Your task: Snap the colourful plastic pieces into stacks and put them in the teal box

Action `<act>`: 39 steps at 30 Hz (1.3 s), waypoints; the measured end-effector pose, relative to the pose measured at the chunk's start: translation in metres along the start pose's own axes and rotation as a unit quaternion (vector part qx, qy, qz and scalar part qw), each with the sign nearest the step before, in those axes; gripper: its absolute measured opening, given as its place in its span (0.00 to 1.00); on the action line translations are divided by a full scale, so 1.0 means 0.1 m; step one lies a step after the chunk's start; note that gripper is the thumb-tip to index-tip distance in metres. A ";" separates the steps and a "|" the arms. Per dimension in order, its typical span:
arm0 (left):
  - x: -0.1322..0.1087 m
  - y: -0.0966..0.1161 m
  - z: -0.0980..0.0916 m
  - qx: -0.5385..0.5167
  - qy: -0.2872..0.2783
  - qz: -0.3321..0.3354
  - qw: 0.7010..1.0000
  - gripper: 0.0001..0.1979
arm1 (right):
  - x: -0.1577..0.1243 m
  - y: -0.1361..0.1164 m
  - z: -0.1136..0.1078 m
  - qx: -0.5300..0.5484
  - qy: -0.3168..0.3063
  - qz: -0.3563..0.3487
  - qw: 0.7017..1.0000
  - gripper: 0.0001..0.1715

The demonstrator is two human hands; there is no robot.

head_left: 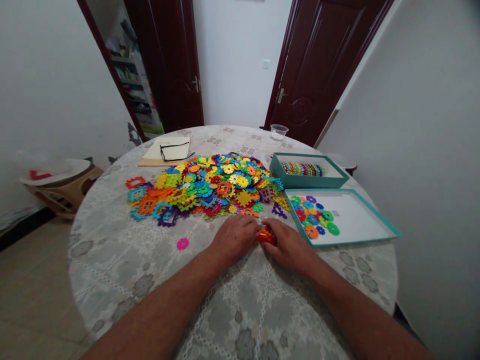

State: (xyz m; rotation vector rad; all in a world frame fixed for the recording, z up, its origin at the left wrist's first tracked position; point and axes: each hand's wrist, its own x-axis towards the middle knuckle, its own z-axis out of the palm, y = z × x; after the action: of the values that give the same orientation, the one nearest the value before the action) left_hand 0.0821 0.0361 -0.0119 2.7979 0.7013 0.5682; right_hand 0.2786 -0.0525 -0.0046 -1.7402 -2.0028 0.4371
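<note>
My left hand (235,238) and my right hand (288,243) meet near the table's front, both closed around a small stack of orange plastic discs (266,235) held between them. Just beyond the hands lies a big heap of colourful interlocking plastic pieces (210,187), flower discs and square frames mixed. A single pink disc (182,243) lies apart to the left of my left hand. What the fingers grip beneath the stack is hidden.
A round table with a lace-patterned cloth (123,260) holds a teal box lid (360,235) with several sorted discs, a teal box (300,177) with a row of stacked discs, a notebook with glasses (170,150), and a clear cup (278,131). A stool (60,182) stands at left.
</note>
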 end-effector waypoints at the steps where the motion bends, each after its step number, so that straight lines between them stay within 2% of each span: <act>1: 0.00 0.01 0.01 0.008 -0.001 0.001 1.000 0.09 | -0.01 0.00 -0.01 -0.005 -0.005 0.001 1.000 0.27; 5: 0.00 0.03 0.03 0.025 0.000 -0.004 1.000 0.08 | -0.02 -0.02 -0.05 -0.026 -0.024 0.010 0.999 0.23; 8: -0.02 0.00 -0.04 0.022 0.013 -0.008 1.000 0.08 | -0.01 -0.04 -0.06 -0.026 -0.026 0.003 0.999 0.18; 11: -0.07 -0.12 -0.26 0.026 0.028 -0.042 0.998 0.10 | 0.00 -0.06 -0.05 -0.021 -0.019 0.006 1.000 0.12; 13: -0.14 -0.23 -0.48 0.032 0.027 -0.103 0.994 0.10 | 0.00 -0.06 -0.05 -0.023 -0.006 0.014 1.000 0.09; 14: -0.18 -0.29 -0.60 0.040 0.017 -0.142 0.989 0.10 | 0.01 -0.05 -0.05 -0.023 0.002 0.020 1.000 0.09; 16: -0.26 -0.37 -0.80 0.043 -0.044 -0.205 0.977 0.08 | 0.00 -0.03 -0.06 -0.018 0.015 0.026 0.999 0.10; 18: -0.33 -0.41 -0.91 0.037 -0.095 -0.247 0.964 0.05 | 0.00 0.00 -0.05 -0.015 0.017 0.025 0.999 0.11; 19: -0.35 -0.42 -0.92 0.032 -0.115 -0.256 0.959 0.08 | -0.01 0.02 -0.04 -0.016 0.016 0.021 1.000 0.12; 22: -0.35 -0.36 -0.84 0.025 -0.138 -0.242 0.960 0.19 | -0.01 0.06 0.00 -0.022 0.016 -0.003 1.000 0.15; 24: -0.32 -0.28 -0.73 0.020 -0.140 -0.209 0.968 0.22 | -0.01 0.08 0.02 -0.028 0.019 -0.020 0.999 0.14; 27: -0.26 -0.16 -0.60 0.009 -0.149 -0.181 0.972 0.19 | 0.00 0.09 0.02 -0.036 0.016 -0.026 0.999 0.11; 30: -0.21 -0.11 -0.55 0.011 -0.149 -0.183 0.972 0.12 | 0.00 0.07 -0.02 -0.029 0.006 -0.036 0.999 0.08; 35: -0.18 -0.18 -0.52 0.043 -0.130 -0.148 0.979 0.08 | -0.02 0.05 -0.07 -0.017 -0.011 -0.080 0.997 0.07; 39: -0.16 -0.23 -0.45 0.063 -0.092 -0.153 0.982 0.09 | -0.04 0.02 -0.09 -0.001 -0.028 -0.106 0.994 0.08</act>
State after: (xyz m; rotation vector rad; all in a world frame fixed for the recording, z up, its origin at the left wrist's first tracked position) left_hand 0.0409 0.0530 0.0166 2.7271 1.1317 0.2110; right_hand 0.2854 -0.0561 0.0012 -1.5091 -2.1989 0.4168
